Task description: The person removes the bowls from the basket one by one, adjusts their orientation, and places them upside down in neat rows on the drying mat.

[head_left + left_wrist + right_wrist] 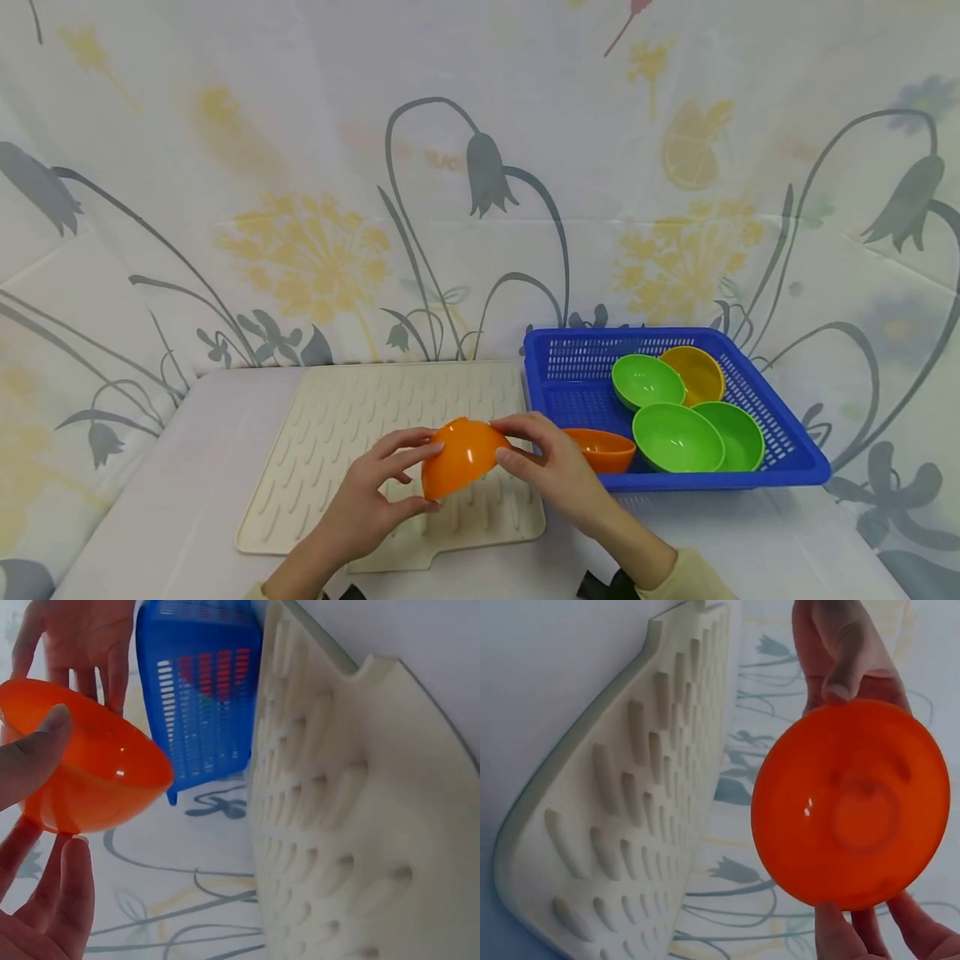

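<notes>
Bowl (467, 458) in fingers (417, 456), bowls (678, 440) in basket (780, 477)

A big pale sheet (435, 50) with pictures on it stands up behind the bench (187, 483) and fills the back like a wall. Grey bell flowers (489, 173) droop from long, bendy stems. Big puffy yellow flowers (307, 250) sit between them, and a yellow fruit slice (690, 146) is near the top. A faint blue flower (926, 104) is up at the right. Thin creases (600, 221) run across the sheet. The bench has a smooth, whitish top. The light is soft, a bit grey, with gentle shadows.
</notes>
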Demonstrator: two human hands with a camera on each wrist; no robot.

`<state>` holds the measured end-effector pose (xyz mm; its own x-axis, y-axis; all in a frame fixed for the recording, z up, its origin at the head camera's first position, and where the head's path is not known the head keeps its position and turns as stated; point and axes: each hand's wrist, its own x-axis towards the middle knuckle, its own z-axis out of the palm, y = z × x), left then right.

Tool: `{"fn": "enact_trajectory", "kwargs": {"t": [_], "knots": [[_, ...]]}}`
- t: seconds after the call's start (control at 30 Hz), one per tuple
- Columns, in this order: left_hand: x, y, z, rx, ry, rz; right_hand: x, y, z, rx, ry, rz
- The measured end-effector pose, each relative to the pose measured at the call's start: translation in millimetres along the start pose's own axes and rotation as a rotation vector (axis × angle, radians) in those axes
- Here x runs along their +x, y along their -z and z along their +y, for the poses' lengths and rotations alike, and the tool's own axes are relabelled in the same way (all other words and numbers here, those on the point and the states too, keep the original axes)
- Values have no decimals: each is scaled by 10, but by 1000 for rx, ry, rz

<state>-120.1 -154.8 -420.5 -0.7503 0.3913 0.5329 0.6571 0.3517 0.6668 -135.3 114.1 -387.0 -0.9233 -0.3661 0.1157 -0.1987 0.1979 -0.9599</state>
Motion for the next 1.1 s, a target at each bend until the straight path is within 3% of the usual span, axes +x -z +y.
{"fn": "enact_trajectory", "kwargs": {"t": [0.1,0.2,0.33,0.43,0.57,0.73,0.87,0.97,1.1], "knots": [[13,18,3,100,-131,12,9,-39,-16,22,-1,-15],[32,24,0,141,-237,9,9,-84,-18,27,-15,-27],[43,15,-4,99,-269,-3,6,-121,5,28,-43,-33],[37,15,-11,43,-217,6,7,-118,22,68,-51,-42],[29,44,-38,-120,-77,-2,10,-99,26,138,-32,-84],[27,77,-83,-391,110,-92,15,-88,40,190,15,-153],[19,75,-108,-547,214,-163,15,-94,71,231,78,-192],[9,68,-116,-598,249,-187,18,-105,95,265,115,-209],[3,59,-115,-588,264,-184,15,-126,105,284,119,-192]]}}
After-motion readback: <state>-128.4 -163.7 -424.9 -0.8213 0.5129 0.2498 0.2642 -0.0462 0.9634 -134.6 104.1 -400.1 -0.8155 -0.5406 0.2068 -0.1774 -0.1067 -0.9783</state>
